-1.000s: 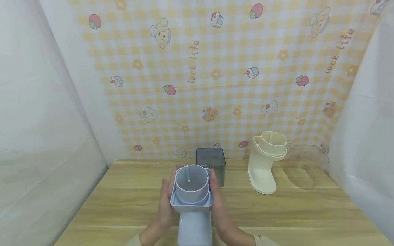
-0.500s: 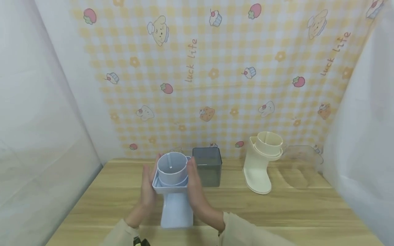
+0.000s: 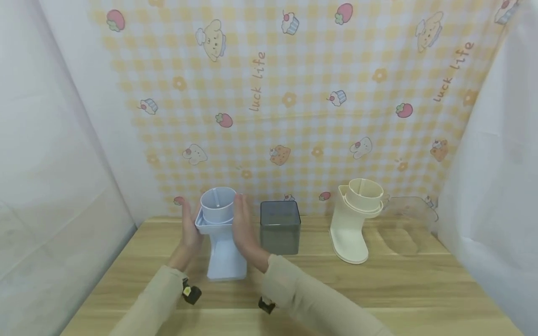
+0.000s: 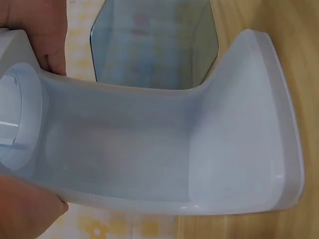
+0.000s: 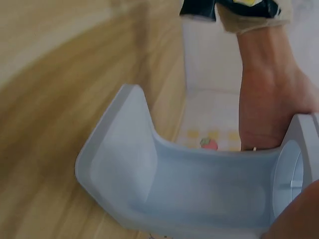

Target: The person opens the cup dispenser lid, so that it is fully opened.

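Note:
A light-blue plastic stand (image 3: 227,261) with a round cup-like ring on top and a flat foot is upright at the left of the table. My left hand (image 3: 191,233) presses its left side, fingers straight. From the right, my right hand (image 3: 244,228) presses the upper part with straight fingers. The wrist views show the curved front of the stand (image 4: 124,144) close up, its foot near the wood; whether it touches the table I cannot tell. Parts of the palms are hidden behind the stand's head.
A see-through grey square box (image 3: 280,235) stands just right of the right hand. Farther right is a cream stand (image 3: 350,233) of the same shape, beside a clear plastic piece (image 3: 403,233). Behind the wooden table (image 3: 361,298) hangs a checked cloth (image 3: 311,126).
Both hands have carried the blue stand leftward and away from me, towards the back of the table. The grey box and cream stand have stayed in place.

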Demonstrator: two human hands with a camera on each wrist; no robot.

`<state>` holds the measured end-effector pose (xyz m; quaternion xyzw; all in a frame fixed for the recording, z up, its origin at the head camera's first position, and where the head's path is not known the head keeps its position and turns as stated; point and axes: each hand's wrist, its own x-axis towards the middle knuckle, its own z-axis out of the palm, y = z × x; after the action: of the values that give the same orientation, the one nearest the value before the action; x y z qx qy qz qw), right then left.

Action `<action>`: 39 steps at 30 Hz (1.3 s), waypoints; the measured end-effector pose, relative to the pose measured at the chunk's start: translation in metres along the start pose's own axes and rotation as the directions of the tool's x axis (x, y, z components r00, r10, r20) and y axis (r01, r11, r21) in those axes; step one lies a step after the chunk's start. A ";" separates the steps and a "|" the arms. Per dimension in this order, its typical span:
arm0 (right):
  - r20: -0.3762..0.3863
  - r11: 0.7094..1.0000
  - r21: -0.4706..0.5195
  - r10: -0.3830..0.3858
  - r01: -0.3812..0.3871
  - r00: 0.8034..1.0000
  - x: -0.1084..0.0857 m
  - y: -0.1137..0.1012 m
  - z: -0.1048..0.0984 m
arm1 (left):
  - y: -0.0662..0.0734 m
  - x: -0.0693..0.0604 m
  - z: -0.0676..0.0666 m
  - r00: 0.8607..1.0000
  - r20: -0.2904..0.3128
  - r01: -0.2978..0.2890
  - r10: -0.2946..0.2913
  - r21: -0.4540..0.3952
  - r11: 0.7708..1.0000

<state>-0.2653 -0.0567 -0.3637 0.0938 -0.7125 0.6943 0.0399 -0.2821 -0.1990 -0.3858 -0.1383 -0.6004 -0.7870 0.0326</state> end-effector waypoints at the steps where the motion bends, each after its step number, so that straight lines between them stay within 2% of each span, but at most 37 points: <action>1: 0.001 1.000 -0.002 0.000 0.000 1.000 0.006 0.001 0.003 | 0.000 0.005 -0.003 1.000 -0.011 0.006 -0.006 0.010 1.000; 7: -0.052 1.000 -0.004 -0.003 0.003 0.999 0.035 0.005 0.019 | 0.003 0.032 -0.019 0.999 -0.028 0.017 -0.016 0.018 1.000; 12: -0.113 1.000 -0.026 -0.021 0.018 0.993 0.048 0.005 0.026 | 0.003 0.044 -0.025 1.000 -0.017 0.002 -0.002 0.003 1.000; 19: -0.138 0.996 -0.075 -0.053 0.043 0.989 0.053 0.008 0.028 | -0.003 0.044 -0.029 0.999 -0.038 -0.008 0.008 0.000 1.000; 25: -0.130 0.997 -0.070 -0.037 0.028 0.991 0.056 0.009 0.029 | -0.002 0.044 -0.032 0.998 -0.047 -0.031 0.032 0.036 0.999; 33: -0.041 1.000 -0.026 -0.010 0.009 0.999 0.057 0.014 0.024 | -0.005 0.045 -0.032 0.997 -0.061 -0.050 0.052 0.037 0.998; 39: 0.024 0.997 0.012 -0.072 0.072 0.997 0.057 0.022 0.015 | -0.007 0.042 -0.031 0.996 -0.083 -0.010 0.014 0.049 0.999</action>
<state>-0.3243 -0.0753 -0.3746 0.1279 -0.7053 0.6951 0.0557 -0.3294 -0.2214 -0.3889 -0.1081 -0.6166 -0.7771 0.0657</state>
